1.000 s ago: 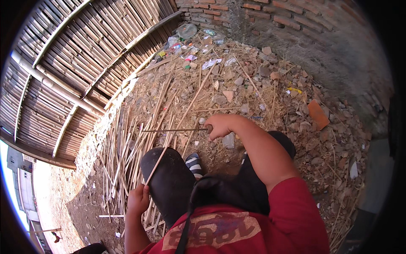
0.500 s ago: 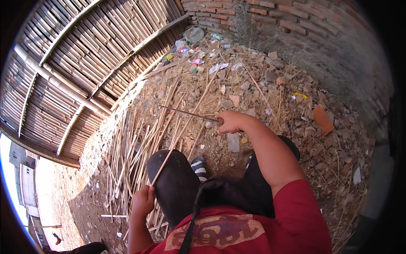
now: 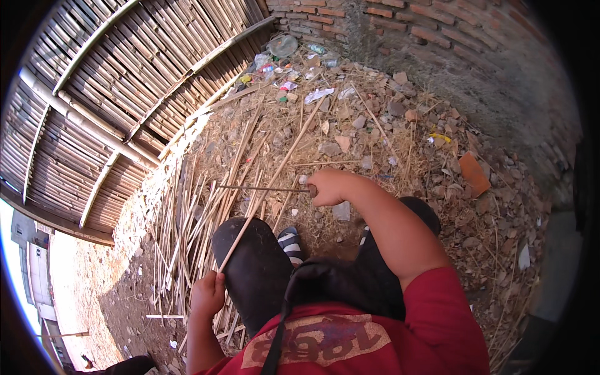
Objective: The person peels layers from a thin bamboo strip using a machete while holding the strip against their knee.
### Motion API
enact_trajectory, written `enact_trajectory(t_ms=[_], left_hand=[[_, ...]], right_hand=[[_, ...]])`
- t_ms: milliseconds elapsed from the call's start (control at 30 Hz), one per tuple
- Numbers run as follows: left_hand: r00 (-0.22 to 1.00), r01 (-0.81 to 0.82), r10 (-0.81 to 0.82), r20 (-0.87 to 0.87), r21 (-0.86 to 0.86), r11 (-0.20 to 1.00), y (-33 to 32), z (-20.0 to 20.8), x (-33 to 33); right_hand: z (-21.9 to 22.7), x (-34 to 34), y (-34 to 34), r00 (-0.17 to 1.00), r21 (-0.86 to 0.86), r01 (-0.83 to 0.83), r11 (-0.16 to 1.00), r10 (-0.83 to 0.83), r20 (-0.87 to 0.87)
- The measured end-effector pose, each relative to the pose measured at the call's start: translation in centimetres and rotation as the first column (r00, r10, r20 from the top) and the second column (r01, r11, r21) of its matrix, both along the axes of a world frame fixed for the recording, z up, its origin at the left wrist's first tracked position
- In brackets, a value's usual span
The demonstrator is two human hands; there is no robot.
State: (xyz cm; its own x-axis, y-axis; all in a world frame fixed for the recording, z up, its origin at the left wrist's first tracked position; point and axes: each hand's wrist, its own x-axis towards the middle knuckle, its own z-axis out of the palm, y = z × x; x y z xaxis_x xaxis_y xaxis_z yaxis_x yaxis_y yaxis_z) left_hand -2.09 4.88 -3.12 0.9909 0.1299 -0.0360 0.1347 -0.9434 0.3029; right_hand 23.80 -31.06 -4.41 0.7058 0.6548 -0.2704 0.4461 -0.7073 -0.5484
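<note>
Closed around the near end of a long, pale bamboo strip [image 3: 241, 234], my left hand [image 3: 207, 294] is beside my left knee. The strip slants over the knee and away toward the far rubble. My right hand [image 3: 332, 187] grips the handle of a long, thin-bladed knife [image 3: 287, 190], in front of and between my knees. Its dark blade points left, seen nearly edge-on, and crosses the bamboo strip beyond the knee. Whether the blade touches the strip I cannot tell. Many cut bamboo strips [image 3: 178, 244] lie in a loose pile on the left.
A slatted bamboo panel [image 3: 150, 75] leans at the upper left, and a brick wall [image 3: 425, 31] closes off the far side. Stones, dry straw and litter cover the ground, with an orange tile piece [image 3: 474, 174] on the right. My striped sandal [image 3: 291, 245] shows between my knees.
My right hand has come nearer to me and slightly left, and the knife blade has turned from slanting to almost level. The left hand still holds the bamboo strip in nearly the same place.
</note>
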Motion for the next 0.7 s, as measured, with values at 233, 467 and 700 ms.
enact_trajectory(t_ms=[233, 467, 700], left_hand=[[1.0, -0.004, 0.004, 0.003, 0.018, 1.0, 0.2, -0.3, -0.2], [1.0, 0.015, -0.015, -0.005, -0.018, 1.0, 0.6, 0.0, -0.3], [1.0, 0.021, -0.02, 0.018, -0.062, 0.998, 0.3, 0.1, 0.0]], right_hand=[[-0.7, 2.0, -3.0, 0.867, 0.082, 0.344, 0.936, -0.282, -0.411], [-2.1, 1.2, -0.5, 0.984, 0.073, -0.007, 0.997, 0.019, -0.175], [-1.1, 1.1, -0.8, 0.964, 0.164, 0.2, 0.966, -0.164, -0.207]])
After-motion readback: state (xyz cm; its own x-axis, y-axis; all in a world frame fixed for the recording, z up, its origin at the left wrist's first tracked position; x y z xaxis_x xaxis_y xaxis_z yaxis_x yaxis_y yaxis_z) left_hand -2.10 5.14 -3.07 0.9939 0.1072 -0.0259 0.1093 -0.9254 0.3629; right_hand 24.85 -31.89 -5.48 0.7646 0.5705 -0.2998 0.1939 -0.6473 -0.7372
